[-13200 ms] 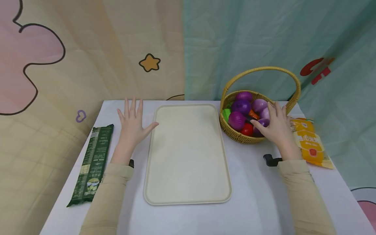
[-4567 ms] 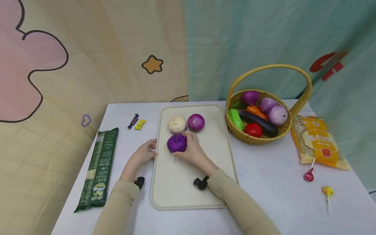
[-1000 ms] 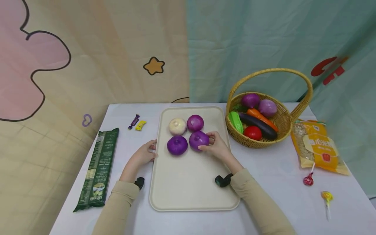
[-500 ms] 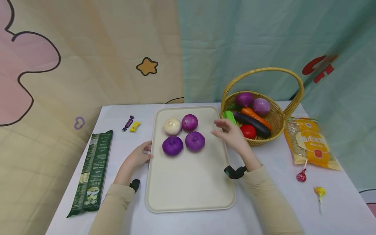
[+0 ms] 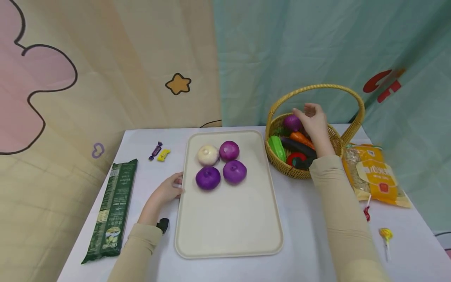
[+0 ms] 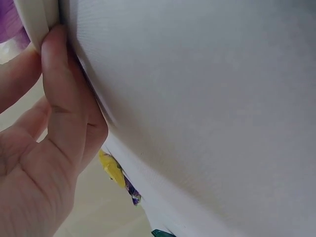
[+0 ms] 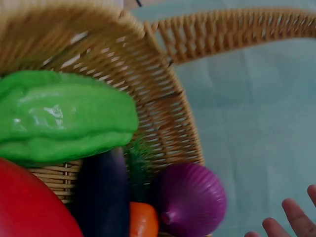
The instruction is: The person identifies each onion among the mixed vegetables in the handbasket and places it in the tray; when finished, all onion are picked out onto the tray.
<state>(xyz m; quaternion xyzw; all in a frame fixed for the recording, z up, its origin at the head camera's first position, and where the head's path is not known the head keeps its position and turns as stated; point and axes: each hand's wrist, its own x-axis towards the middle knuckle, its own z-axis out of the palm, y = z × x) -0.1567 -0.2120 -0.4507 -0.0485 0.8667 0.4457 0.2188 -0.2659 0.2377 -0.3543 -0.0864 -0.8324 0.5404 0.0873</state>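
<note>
My left hand (image 5: 169, 189) holds the left edge of the cream tray (image 5: 229, 227); in the left wrist view its fingertips meet the rim (image 6: 37, 22). On the tray sit a white onion (image 5: 208, 155), a purple onion (image 5: 229, 150), a darker purple onion (image 5: 208, 178) and another purple onion (image 5: 234, 172). My right hand (image 5: 314, 123) reaches under the handle of the wicker basket (image 5: 282, 166), fingers bent and apart. A purple onion (image 5: 292, 122) lies just left of it. The light purple onion is hidden behind that hand.
Also in the basket are a green vegetable (image 5: 277, 148), an eggplant (image 5: 296, 146), a carrot (image 5: 302, 138) and a tomato (image 5: 295, 158). A green packet (image 5: 112, 211) and two candies (image 5: 155, 151) lie left; a yellow grain bag (image 5: 377, 174) and lollipops (image 5: 386, 234) lie right.
My right hand has let go of a purple onion on the tray and moved right and back, over the basket. My left hand stays at the tray's edge.
</note>
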